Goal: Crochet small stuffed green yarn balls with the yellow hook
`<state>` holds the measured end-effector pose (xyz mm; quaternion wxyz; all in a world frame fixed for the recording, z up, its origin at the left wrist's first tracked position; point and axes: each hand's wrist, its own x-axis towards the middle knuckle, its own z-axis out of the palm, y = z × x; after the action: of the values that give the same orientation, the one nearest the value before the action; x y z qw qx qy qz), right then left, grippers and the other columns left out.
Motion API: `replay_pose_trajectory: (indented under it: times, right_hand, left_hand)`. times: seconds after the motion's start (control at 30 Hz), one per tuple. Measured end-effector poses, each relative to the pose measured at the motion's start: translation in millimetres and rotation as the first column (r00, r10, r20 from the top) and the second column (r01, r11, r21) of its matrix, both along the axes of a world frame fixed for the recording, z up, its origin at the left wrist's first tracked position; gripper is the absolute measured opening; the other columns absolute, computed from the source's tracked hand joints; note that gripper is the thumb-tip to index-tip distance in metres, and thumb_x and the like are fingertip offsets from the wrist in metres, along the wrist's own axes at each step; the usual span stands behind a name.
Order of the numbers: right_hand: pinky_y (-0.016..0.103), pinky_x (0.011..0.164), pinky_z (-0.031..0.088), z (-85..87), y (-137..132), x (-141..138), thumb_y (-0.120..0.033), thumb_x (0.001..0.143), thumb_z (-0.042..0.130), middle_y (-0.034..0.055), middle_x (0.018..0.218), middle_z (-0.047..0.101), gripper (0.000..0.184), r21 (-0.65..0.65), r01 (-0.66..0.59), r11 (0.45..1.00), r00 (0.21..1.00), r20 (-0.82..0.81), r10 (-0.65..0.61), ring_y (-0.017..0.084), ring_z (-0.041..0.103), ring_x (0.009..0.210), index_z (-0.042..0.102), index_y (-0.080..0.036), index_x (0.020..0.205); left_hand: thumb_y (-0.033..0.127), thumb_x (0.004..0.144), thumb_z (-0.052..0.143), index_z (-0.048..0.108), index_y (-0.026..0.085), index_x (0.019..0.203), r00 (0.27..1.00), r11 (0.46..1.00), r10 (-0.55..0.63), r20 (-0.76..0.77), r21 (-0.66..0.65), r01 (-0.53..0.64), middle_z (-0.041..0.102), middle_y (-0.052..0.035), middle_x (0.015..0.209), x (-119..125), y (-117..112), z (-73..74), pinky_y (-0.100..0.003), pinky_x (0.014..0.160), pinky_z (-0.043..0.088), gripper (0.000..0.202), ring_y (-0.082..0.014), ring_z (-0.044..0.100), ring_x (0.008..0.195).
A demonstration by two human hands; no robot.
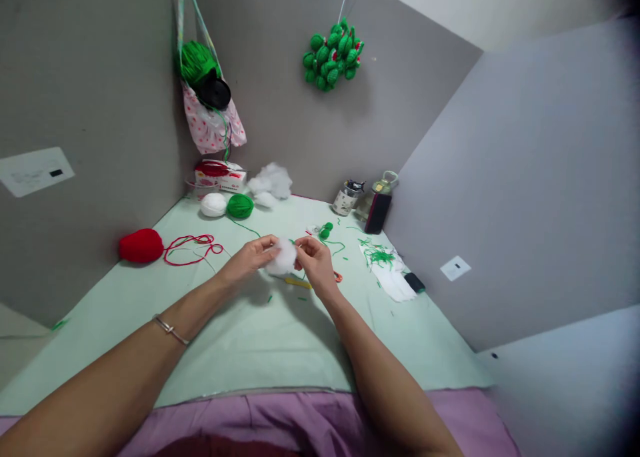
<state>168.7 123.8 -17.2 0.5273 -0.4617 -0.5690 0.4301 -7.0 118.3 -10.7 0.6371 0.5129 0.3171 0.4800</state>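
Observation:
A white tuft of fluffy stuffing [281, 259] is held between my two hands over the middle of the table. My left hand [253, 255] closes its fingers on the tuft's left side. At its right side, my right hand [314, 259] has thumb and fingers pinched together, with a bit of green showing at the fingertips; that small green piece is mostly hidden. Beneath the hands lies a yellow-handled tool [298, 283], probably a crochet hook, partly covered. Just beyond my right hand sit small green crocheted balls [325, 230] with a trailing strand.
Red yarn [141, 245] lies at left with loose strands. White yarn [214, 205], green yarn [241, 206] and more stuffing [271, 182] sit at the back. A phone [379, 213] leans by a bottle at right, near green scraps [380, 255] on white paper. Green crocheted pieces [334, 55] hang above.

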Motion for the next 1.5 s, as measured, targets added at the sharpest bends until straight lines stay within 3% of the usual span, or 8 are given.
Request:
replay_pose_trajectory:
  times: [0.17, 0.33, 0.63, 0.8, 0.87, 1.0, 1.27, 1.5]
  right_hand:
    - [0.024, 0.049, 0.041, -2.6, -3.7, -4.4, -0.036, 0.073, 0.067, -0.0041, 0.053, 0.057, 0.018, 0.044, -0.007, 0.999, 0.999, 0.045, 0.005, 0.012, 0.052, 0.049, 0.070, -0.019, 0.079]
    - [0.026, 0.055, 0.045, -2.1, -7.4, -3.8, -0.033, 0.075, 0.065, -0.0004, 0.063, 0.065, 0.015, 0.076, -0.017, 0.997, 0.995, 0.104, 0.009, 0.014, 0.056, 0.056, 0.072, -0.019, 0.075]
    - [0.026, 0.060, 0.048, 0.9, -8.6, 3.6, -0.030, 0.080, 0.064, 0.0004, 0.065, 0.067, 0.015, 0.071, -0.122, 0.990, 0.973, 0.206, 0.105, 0.015, 0.061, 0.060, 0.075, -0.019, 0.080]
    - [0.025, 0.057, 0.039, 5.9, -11.9, -0.3, -0.031, 0.081, 0.061, -0.0026, 0.062, 0.059, 0.016, 0.073, -0.150, 0.986, 0.951, 0.285, 0.123, 0.012, 0.051, 0.056, 0.072, -0.019, 0.080]
    - [0.024, 0.055, 0.032, 6.9, -11.3, -2.5, -0.030, 0.079, 0.060, -0.0054, 0.058, 0.051, 0.014, 0.087, -0.136, 0.987, 0.939, 0.329, 0.100, 0.011, 0.043, 0.055, 0.070, -0.019, 0.079]
    - [0.025, 0.054, 0.026, 6.8, -6.3, -3.1, -0.030, 0.078, 0.059, -0.0080, 0.055, 0.041, 0.013, 0.100, -0.106, 0.989, 0.918, 0.393, 0.059, 0.011, 0.035, 0.054, 0.066, -0.019, 0.077]
    - [0.026, 0.056, 0.026, 8.1, -8.3, -1.0, -0.034, 0.080, 0.059, -0.0073, 0.055, 0.040, 0.017, 0.104, -0.069, 0.992, 0.903, 0.429, 0.017, 0.011, 0.034, 0.054, 0.066, -0.019, 0.077]
    - [0.026, 0.057, 0.027, 7.7, -14.3, -15.2, -0.032, 0.082, 0.056, -0.0060, 0.057, 0.043, 0.015, 0.107, -0.010, 0.994, 0.916, 0.399, -0.034, 0.012, 0.036, 0.055, 0.061, -0.020, 0.074]
  left_hand:
    - [0.046, 0.064, 0.088, 0.062, 0.020, 0.096, 0.994, 0.995, 0.100, -0.033, 0.024, -0.099, 0.073, -0.0013, 0.078, 6.4, -0.6, -9.1, -0.025, 0.061, 0.045, 0.049, -0.0170, 0.062, 0.064]
    - [0.036, 0.062, 0.086, 0.072, 0.017, 0.090, 0.977, 0.978, 0.200, -0.067, 0.067, -0.196, 0.073, -0.0038, 0.086, 5.9, 2.9, -15.6, -0.028, 0.072, 0.048, 0.037, -0.0206, 0.065, 0.079]
    - [0.030, 0.068, 0.073, 0.072, 0.018, 0.088, 0.959, 0.966, 0.236, -0.154, 0.148, -0.214, 0.071, -0.0010, 0.082, 3.6, 0.3, -13.6, -0.028, 0.069, 0.047, 0.024, -0.0200, 0.063, 0.076]
    - [0.023, 0.071, 0.074, 0.068, 0.017, 0.078, 0.930, 0.958, 0.252, -0.267, 0.201, -0.202, 0.065, 0.0020, 0.074, 3.2, 1.8, -14.1, -0.028, 0.069, 0.048, 0.011, -0.0185, 0.061, 0.073]
    - [0.025, 0.081, 0.075, 0.068, 0.016, 0.084, 0.908, 0.954, 0.271, -0.320, 0.214, -0.209, 0.066, 0.0007, 0.080, 4.6, 2.4, -16.9, -0.031, 0.072, 0.052, 0.012, -0.0182, 0.063, 0.077]
    - [0.035, 0.097, 0.067, 0.067, 0.015, 0.114, 0.877, 0.953, 0.283, -0.388, 0.216, -0.212, 0.070, -0.0075, 0.113, 6.9, 4.2, -23.6, -0.042, 0.084, 0.059, 0.026, -0.0221, 0.069, 0.097]
    - [0.036, 0.099, 0.065, 0.064, 0.016, 0.129, 0.880, 0.977, 0.204, -0.429, 0.143, -0.157, 0.067, -0.0109, 0.128, 7.2, 9.8, -29.4, -0.046, 0.090, 0.060, 0.036, -0.0254, 0.069, 0.107]
    - [0.036, 0.098, 0.066, 0.063, 0.017, 0.131, 0.836, 0.954, 0.299, -0.461, 0.178, -0.243, 0.065, -0.0115, 0.132, 8.8, 9.8, -30.9, -0.048, 0.093, 0.059, 0.038, -0.0270, 0.067, 0.111]
